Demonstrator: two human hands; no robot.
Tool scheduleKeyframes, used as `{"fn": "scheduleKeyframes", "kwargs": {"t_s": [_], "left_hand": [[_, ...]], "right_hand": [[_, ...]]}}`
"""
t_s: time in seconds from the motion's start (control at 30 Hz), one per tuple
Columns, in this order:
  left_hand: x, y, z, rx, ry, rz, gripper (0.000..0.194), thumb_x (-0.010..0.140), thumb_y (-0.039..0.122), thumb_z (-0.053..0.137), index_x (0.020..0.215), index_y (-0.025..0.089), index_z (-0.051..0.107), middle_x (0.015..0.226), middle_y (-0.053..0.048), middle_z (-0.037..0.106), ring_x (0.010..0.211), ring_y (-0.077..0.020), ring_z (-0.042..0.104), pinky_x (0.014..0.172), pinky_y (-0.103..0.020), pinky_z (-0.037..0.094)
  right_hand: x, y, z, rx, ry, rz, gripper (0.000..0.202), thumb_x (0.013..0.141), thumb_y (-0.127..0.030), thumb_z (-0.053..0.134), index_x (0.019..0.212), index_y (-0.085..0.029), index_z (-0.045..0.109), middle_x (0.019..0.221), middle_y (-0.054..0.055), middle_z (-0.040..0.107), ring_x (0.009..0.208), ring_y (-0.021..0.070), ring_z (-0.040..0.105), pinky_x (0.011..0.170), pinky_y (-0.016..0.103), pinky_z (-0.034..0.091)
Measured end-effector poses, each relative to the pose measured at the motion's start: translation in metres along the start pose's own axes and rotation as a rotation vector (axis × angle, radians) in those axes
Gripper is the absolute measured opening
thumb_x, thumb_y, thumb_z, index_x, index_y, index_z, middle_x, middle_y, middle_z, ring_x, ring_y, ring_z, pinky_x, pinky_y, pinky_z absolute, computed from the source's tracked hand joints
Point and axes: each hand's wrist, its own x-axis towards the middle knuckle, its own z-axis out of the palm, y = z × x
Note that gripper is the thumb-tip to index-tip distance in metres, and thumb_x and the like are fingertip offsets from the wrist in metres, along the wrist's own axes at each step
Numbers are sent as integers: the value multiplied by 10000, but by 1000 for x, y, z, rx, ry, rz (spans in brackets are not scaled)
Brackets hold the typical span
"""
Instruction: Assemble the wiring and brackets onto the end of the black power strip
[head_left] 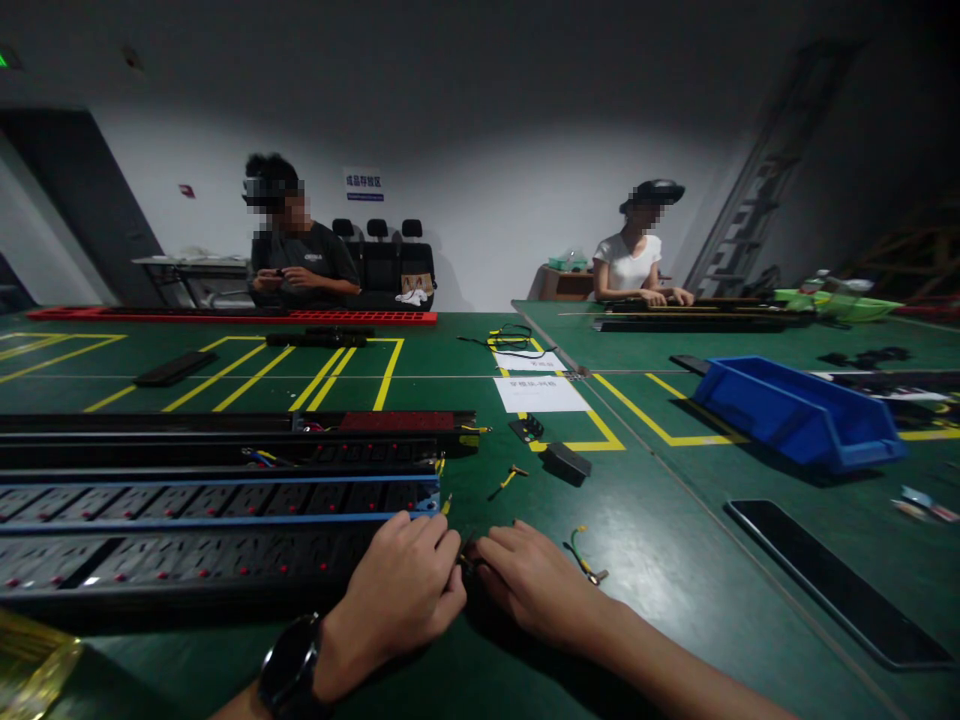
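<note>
Head view, left hand (409, 580): curled by front socket strip (247, 557)
Right hand (536, 580): curled beyond strip's end
Dark piece (469, 553): between hands, hold unclear

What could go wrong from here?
The loose green-yellow wire lies near the right hand; a sweep might knock it away.
The left hand is by the front socket strip; a bump might shift the strip.
The small dark part between the hands is mostly hidden; a slip could go unseen.
</note>
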Motion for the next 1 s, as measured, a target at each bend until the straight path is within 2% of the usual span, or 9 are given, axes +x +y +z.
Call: {"fn": "scheduleKeyframes", "kwargs": {"t_s": [1.0], "left_hand": [[1,0,1,0,8,3,78,935,219,587,872,219,633,908,-56,711,865,-268,659,809,-425,444]], "right_hand": [[0,1,-1,7,5,2,125,1023,-119,536,1001,-210,619,939,30,696,822,188,613,770,338,373]]}}
